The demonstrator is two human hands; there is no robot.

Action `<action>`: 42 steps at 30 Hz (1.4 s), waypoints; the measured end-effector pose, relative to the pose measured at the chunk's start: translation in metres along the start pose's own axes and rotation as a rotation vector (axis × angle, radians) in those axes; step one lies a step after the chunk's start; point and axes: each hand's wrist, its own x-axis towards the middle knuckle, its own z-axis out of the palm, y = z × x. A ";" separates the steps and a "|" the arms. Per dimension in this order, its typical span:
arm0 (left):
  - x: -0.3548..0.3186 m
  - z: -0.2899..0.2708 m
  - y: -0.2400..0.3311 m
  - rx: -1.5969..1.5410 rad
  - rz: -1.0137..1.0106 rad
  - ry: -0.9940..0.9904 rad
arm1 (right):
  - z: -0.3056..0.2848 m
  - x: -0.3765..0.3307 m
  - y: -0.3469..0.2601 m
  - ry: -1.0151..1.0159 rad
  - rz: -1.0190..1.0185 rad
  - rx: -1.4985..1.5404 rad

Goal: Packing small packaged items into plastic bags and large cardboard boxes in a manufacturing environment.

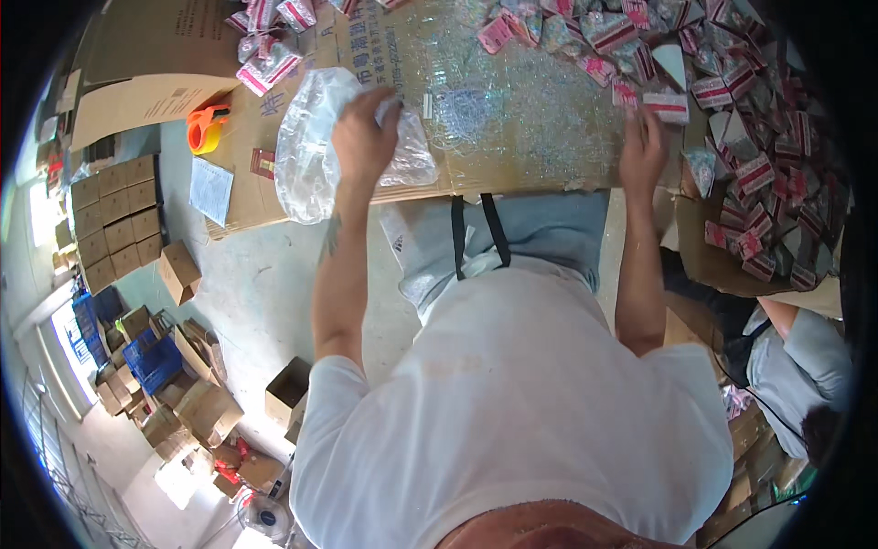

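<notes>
A crumpled clear plastic bag (306, 151) lies on the cardboard-covered table. My left hand (364, 142) is over it with the fingers curled onto the film. Farther right, my right hand (643, 151) reaches to the near edge of a heap of small pink-and-white packets (613, 32). Its fingers are drawn together at a pink-ended packet (625, 92), and another white packet with a pink stripe (666, 108) lies against the fingertips. Between my hands the cardboard (549, 128) is covered with shiny clear film or tape.
An orange tape dispenser (206, 126), a written sheet (211, 190) and a small red card (262, 164) lie at the left. An open carton (151, 108) stands behind them. At the right, a box (722, 270) overflows with packets; another person (800, 366) is beside it.
</notes>
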 end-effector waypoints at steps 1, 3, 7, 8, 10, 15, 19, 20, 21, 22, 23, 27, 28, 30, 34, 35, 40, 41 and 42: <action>-0.009 0.003 0.001 0.006 0.027 -0.031 | -0.007 -0.019 -0.001 0.056 0.021 -0.046; -0.004 0.010 0.024 -0.028 0.000 -0.061 | -0.032 -0.043 0.001 0.050 0.026 -0.143; 0.049 0.049 0.058 0.068 0.067 -0.018 | -0.054 -0.052 0.028 0.282 0.117 -0.299; 0.062 0.063 0.060 0.064 0.074 -0.013 | -0.059 -0.048 0.038 0.377 0.187 -0.280; 0.077 0.088 0.056 0.291 0.080 -0.088 | -0.060 -0.037 0.046 0.474 0.259 -0.245; 0.078 0.106 0.041 0.298 0.044 -0.161 | -0.056 -0.023 0.074 0.438 0.305 -0.307; 0.072 0.078 0.044 0.377 -0.082 -0.192 | -0.023 0.004 0.073 0.358 0.277 -0.081; 0.065 0.060 0.051 0.397 -0.152 -0.235 | -0.021 0.015 0.057 0.142 0.309 -0.061; 0.057 0.046 0.059 0.393 -0.148 -0.248 | -0.022 0.019 0.045 -0.071 0.344 -0.044; 0.045 0.029 0.065 0.341 -0.116 -0.093 | -0.023 0.014 0.038 -0.076 0.359 -0.050; 0.032 0.016 0.069 0.287 -0.085 0.068 | -0.021 0.010 0.032 -0.060 0.384 0.039; -0.021 -0.012 0.094 -0.025 -0.021 0.197 | -0.019 -0.028 -0.001 -0.145 0.248 0.129; -0.035 -0.015 0.112 -0.157 -0.029 0.158 | -0.019 -0.046 -0.016 -0.198 0.139 0.082; -0.051 -0.019 0.136 -0.388 -0.001 -0.028 | -0.013 -0.044 -0.085 -0.373 -0.347 -0.097; -0.058 -0.021 0.138 -0.611 -0.090 -0.217 | 0.002 -0.038 -0.138 -0.825 -0.451 -0.099; -0.061 -0.024 0.136 -0.654 -0.144 -0.240 | -0.004 -0.044 -0.138 -0.937 -0.296 -0.070; -0.062 -0.014 0.114 -0.767 -0.288 -0.290 | 0.002 -0.075 -0.113 -0.975 -0.128 0.200; -0.056 -0.011 0.109 -0.718 -0.272 -0.270 | 0.001 -0.082 -0.103 -0.949 -0.065 0.113; -0.050 -0.011 0.103 -0.664 -0.260 -0.245 | -0.003 -0.086 -0.097 -0.926 -0.006 0.032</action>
